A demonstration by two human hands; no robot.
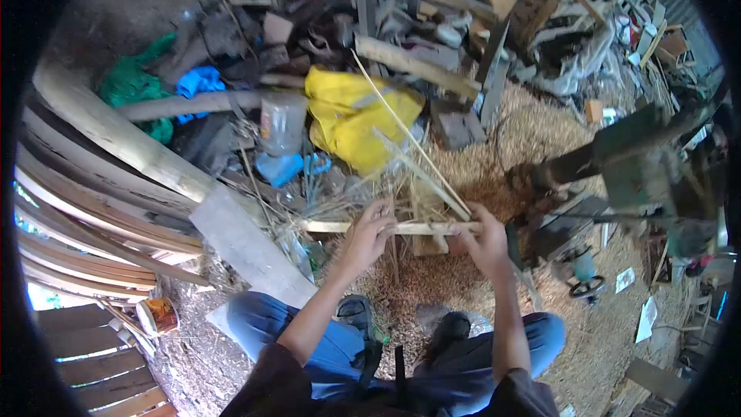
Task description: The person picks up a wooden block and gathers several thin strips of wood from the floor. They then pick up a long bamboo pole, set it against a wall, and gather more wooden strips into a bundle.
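Below, both forearms reach forward from the seated person's knees, and the two hands close on one pale wooden stick (401, 228) held level across the body. The left hand (370, 225) wraps its fingers over the stick near its left part; the right hand (480, 233) grips the right end, knuckles up. One block of wood (429, 244) sits just under the stick, between the hands. Two long thin splints (409, 139) slant up and away from the right hand toward one yellow bag (351, 116). Sawdust (432, 278) covers the floor around the two dark shoes (448, 332). One clear plastic jar (282, 123) stands left of the bag, and one green machine (637, 158) stands at the right.
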